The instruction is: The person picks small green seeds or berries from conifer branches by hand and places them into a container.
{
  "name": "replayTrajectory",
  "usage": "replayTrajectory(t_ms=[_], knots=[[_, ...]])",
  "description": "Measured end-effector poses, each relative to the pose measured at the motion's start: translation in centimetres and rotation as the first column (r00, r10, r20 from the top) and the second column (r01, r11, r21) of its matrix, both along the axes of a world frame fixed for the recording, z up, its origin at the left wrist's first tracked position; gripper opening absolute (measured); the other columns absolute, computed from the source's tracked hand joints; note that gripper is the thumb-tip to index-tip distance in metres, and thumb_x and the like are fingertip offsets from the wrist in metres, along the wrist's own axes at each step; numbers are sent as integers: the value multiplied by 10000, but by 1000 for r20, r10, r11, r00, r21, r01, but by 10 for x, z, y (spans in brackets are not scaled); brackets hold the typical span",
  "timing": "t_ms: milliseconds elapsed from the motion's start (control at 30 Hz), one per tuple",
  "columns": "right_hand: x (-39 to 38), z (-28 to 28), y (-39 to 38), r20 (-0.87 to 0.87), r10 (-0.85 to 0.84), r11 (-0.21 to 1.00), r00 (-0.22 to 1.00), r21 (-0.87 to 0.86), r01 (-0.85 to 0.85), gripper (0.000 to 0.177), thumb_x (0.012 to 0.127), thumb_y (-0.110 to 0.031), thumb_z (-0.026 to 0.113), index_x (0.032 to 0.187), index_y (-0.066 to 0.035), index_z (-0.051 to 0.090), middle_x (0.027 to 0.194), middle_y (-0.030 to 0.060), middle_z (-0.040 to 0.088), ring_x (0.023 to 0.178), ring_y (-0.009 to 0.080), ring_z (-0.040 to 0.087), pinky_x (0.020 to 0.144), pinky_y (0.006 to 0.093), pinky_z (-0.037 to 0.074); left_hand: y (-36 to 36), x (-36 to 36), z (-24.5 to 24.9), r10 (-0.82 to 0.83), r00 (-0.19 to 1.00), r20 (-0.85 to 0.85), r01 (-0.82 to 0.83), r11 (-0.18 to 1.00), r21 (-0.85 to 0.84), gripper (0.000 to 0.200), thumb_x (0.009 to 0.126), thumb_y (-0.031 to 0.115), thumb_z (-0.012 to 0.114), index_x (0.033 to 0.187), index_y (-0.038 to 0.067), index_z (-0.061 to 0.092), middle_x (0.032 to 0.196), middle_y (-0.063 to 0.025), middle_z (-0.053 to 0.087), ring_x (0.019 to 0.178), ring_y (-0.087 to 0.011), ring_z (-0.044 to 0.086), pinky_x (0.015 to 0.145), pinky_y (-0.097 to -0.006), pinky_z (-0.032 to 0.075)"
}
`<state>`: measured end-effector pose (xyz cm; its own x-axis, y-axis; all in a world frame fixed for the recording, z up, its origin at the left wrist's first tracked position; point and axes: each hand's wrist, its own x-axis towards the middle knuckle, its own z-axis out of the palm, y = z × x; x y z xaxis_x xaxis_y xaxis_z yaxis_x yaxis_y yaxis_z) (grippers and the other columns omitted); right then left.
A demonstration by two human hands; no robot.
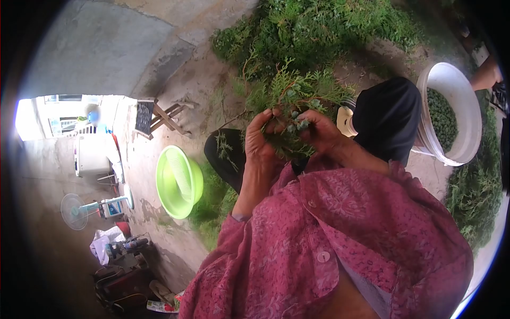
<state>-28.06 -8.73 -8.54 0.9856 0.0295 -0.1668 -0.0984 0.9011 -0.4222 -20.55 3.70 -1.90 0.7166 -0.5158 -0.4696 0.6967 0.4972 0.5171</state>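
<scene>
Above my lap, both hands hold a leafy conifer sprig (pixel 289 90) with flat green foliage and small blue-green cones. My left hand (pixel 259 141) grips it by the stems, thumb and fingers pressed together. My right hand (pixel 322 133) is closed on its other side, thumb and fingertips at a cone (pixel 303 124). Part of the sprig between my palms is in shadow, and some fingers are hidden by foliage. To the right of my knee, a white bucket (pixel 467 114) holds many small green cones (pixel 442 119).
A large heap of cut conifer branches (pixel 319 26) lies ahead, with more branches (pixel 467 207) beyond the bucket. At left are a lime-green basin (pixel 197 183), a folding stool (pixel 159 119) and a fan (pixel 74 211). Another person's arm (pixel 484 74) shows at far right.
</scene>
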Motion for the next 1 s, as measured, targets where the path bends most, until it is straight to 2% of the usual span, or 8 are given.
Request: replayTrajectory(t_ms=[67,200,300,433,500,567,867,1000], knots=[[4,-6,-2,96,135,959,986,238,-155,139,789,-123,488,847,-21,563,738,18,542,594,75,477,531,202,388,0,-3,4,11,1000,-26,-11,1000,12,80,759,50,564,805,-2,523,626,-13,473,506,-88,369,479,-207,330],[1,6,-16,216,149,940,965,270,-206,153,785,-124,486,862,-18,566,735,33,533,544,72,452,498,209,378,34,28,-19,101,987,125,-107,993,42,59,741,54,588,789,43,555,746,-39,582,566,-113,468,532,-225,413],[-5,9,-32,355,101,854,929,448,-264,178,775,-119,488,904,-23,563,778,68,541,535,76,448,478,208,367,62,47,-7,191,969,155,-157,965,-209,106,724,65,620,817,61,567,748,-45,585,521,-122,455,507,-264,428],[-8,21,-29,178,171,928,969,301,-219,208,810,-127,472,974,-21,543,842,102,548,555,92,464,469,206,363,56,34,-1,173,980,95,-187,969,162,113,728,54,621,828,58,567,745,-50,591,557,-139,503,513,-285,441],[-6,28,-26,76,171,965,982,190,-182,216,823,-130,465,996,-20,534,864,112,549,564,97,472,467,205,363,33,15,0,182,951,249,-273,870,410,64,742,26,591,801,11,570,714,-78,582,583,-152,513,457,-260,411],[-1,31,-27,70,196,980,978,-59,-192,234,860,-175,460,1016,-16,528,869,111,557,581,99,484,478,195,375,32,15,-9,122,955,270,-232,874,426,69,737,9,592,805,7,581,732,-84,593,612,-168,545,441,-264,422],[4,35,-25,-270,259,929,927,-194,-316,584,885,-535,284,1026,-24,529,821,83,577,578,109,543,420,177,394,12,4,-7,-52,922,383,-127,895,427,170,734,2,604,900,1,568,767,-82,604,667,-182,600,507,-286,492],[2,32,-24,-230,401,868,887,-215,-448,603,830,-616,336,955,-66,548,766,30,573,556,89,530,414,158,376,1,-4,9,-154,949,275,22,903,429,179,731,33,634,898,5,575,792,-75,607,648,-175,601,564,-286,510]])
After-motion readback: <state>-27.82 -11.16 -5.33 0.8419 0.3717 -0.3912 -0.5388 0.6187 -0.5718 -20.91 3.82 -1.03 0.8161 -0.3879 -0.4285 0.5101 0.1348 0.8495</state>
